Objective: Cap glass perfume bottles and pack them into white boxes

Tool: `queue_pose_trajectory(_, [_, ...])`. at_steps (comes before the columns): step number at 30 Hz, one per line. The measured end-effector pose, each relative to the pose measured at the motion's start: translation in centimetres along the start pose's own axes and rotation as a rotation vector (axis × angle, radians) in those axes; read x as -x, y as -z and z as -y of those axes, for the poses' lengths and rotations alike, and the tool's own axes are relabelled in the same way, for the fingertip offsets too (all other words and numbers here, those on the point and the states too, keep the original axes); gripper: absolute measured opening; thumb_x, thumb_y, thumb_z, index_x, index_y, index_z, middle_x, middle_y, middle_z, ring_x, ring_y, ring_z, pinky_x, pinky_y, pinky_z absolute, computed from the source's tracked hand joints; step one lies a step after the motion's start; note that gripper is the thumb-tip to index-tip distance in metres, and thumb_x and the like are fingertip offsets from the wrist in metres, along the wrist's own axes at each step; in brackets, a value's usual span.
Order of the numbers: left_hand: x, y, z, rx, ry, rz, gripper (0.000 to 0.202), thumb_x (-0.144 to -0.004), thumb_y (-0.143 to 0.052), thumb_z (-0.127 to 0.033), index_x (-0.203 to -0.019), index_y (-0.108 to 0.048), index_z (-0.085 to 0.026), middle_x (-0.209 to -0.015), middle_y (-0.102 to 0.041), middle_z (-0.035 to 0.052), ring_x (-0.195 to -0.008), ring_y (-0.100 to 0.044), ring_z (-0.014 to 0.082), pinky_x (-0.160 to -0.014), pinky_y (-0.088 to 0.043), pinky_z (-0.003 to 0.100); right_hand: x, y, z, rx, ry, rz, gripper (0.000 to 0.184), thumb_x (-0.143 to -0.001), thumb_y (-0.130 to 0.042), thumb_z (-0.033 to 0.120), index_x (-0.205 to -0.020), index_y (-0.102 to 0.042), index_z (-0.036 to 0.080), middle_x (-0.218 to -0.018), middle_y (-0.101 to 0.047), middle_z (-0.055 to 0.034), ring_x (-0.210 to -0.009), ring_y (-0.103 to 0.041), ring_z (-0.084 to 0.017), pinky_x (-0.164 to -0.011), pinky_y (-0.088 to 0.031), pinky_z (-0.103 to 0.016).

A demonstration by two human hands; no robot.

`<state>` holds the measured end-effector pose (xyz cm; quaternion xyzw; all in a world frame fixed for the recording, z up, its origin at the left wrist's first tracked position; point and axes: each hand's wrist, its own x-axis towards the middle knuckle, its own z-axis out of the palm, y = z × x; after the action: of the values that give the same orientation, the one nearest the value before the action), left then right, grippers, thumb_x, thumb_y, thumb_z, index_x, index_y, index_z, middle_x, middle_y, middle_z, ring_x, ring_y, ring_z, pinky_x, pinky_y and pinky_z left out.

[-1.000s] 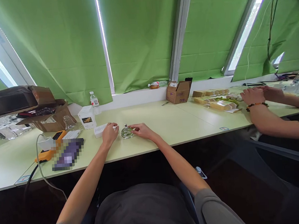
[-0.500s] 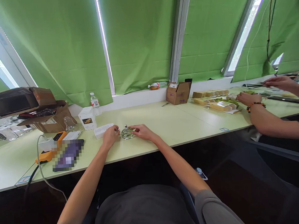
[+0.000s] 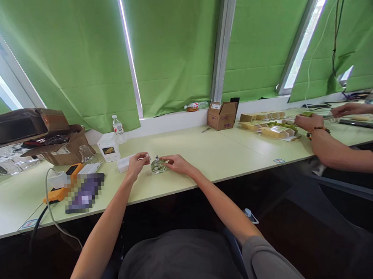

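A round clear glass perfume bottle (image 3: 158, 166) with pale green liquid stands upright on the table, its silver spray neck bare. The fingers of my right hand (image 3: 177, 163) are closed on the bottle's right shoulder. Just left of it, my left hand (image 3: 137, 164) pinches a small clear bottle cap (image 3: 148, 156), raised beside the neck and apart from it. Behind my left hand lies a small white box (image 3: 123, 164), partly hidden by that hand.
A white carton (image 3: 109, 147) and a plastic bottle (image 3: 117, 125) stand behind to the left. Nearer are an orange device (image 3: 54, 194), a cable and a blurred purple item (image 3: 85, 193). A cardboard box (image 3: 222, 116) stands by the wall. At right, a co-worker's hands (image 3: 310, 122) handle something green near yellow boxes (image 3: 276, 132).
My left hand has risen slightly with the cap, to about the height of the bottle's neck. My right hand stays on the bottle. The co-worker's hands have come lower.
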<state>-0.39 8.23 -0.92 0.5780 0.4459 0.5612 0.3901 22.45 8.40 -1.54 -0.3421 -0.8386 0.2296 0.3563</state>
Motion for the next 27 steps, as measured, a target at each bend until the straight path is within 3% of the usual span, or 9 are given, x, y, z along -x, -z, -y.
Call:
queue_pose_trajectory(7, [0.3,-0.3,-0.8,0.221,0.008,0.087,0.045,-0.069,-0.076,-0.033,-0.107,-0.064,-0.012,-0.087,-0.07,0.0082,-0.084,-0.067,0.0193,-0.093,-0.051,0.045,0.2,0.0,0.0,0.008,0.0,-0.01,0.037,-0.086,-0.059,0.029,-0.121,-0.066,0.022,-0.098,-0.073,-0.0052,-0.071,-0.064,-0.014,-0.071,-0.048,-0.026])
queue_pose_trajectory(14, [0.5,-0.4,-1.1,0.213,-0.025,0.11,0.044,-0.068,-0.076,-0.039,-0.102,-0.067,-0.012,-0.095,-0.07,0.0098,-0.091,-0.066,0.0208,-0.094,-0.05,0.043,0.1,0.0,-0.3,0.026,0.01,-0.002,0.038,-0.086,-0.059,0.027,-0.124,-0.064,0.022,-0.095,-0.074,-0.0048,-0.071,-0.063,-0.015,-0.073,-0.048,-0.026])
queue_pose_trajectory(20, [0.4,-0.2,-1.2,0.182,-0.032,0.115,0.051,-0.07,-0.075,-0.041,-0.113,-0.062,-0.016,-0.099,-0.07,0.0093,-0.092,-0.067,0.022,-0.087,-0.053,0.044,0.1,0.0,-0.3,0.028,0.009,0.003,0.038,-0.087,-0.059,0.027,-0.124,-0.064,0.023,-0.098,-0.073,-0.0049,-0.072,-0.064,-0.014,-0.073,-0.048,-0.026])
queue_pose_trajectory(27, [0.5,-0.5,-1.1,0.22,-0.078,0.139,0.041,-0.072,-0.076,-0.038,-0.103,-0.059,-0.017,-0.103,-0.071,0.0111,-0.101,-0.065,0.0235,-0.094,-0.049,0.046,0.1,-0.1,-0.5,0.028,0.013,0.003,0.038,-0.087,-0.058,0.027,-0.124,-0.064,0.023,-0.092,-0.073,-0.004,-0.07,-0.063,-0.014,-0.071,-0.047,-0.025])
